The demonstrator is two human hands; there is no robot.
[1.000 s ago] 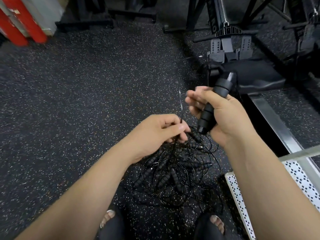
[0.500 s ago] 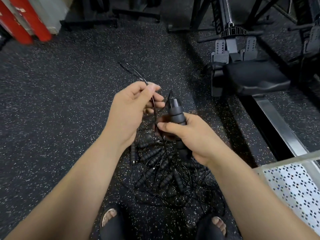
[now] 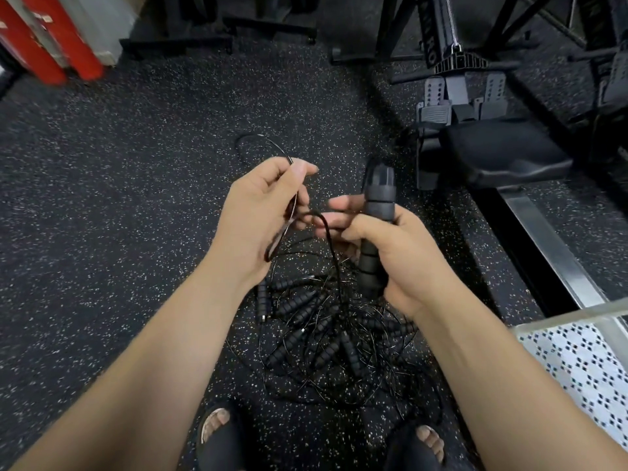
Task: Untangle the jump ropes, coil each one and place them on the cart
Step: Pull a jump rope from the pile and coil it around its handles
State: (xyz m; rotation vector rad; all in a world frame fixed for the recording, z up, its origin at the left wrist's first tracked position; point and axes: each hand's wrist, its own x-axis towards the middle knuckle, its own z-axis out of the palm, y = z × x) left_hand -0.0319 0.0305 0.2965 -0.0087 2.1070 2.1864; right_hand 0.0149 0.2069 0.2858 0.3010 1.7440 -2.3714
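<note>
Black handle, one, in right hand; one cord, left hand.

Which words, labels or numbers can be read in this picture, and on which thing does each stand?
"KO", uncertain: white letters on the black machine frame; others there blurred.
Label on the red object: too blurred to read.
Jump rope handle and cord: no text.

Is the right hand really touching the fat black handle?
Touching. The head view shows the right hand wrapped round the black handle, thumb across its front.
</note>
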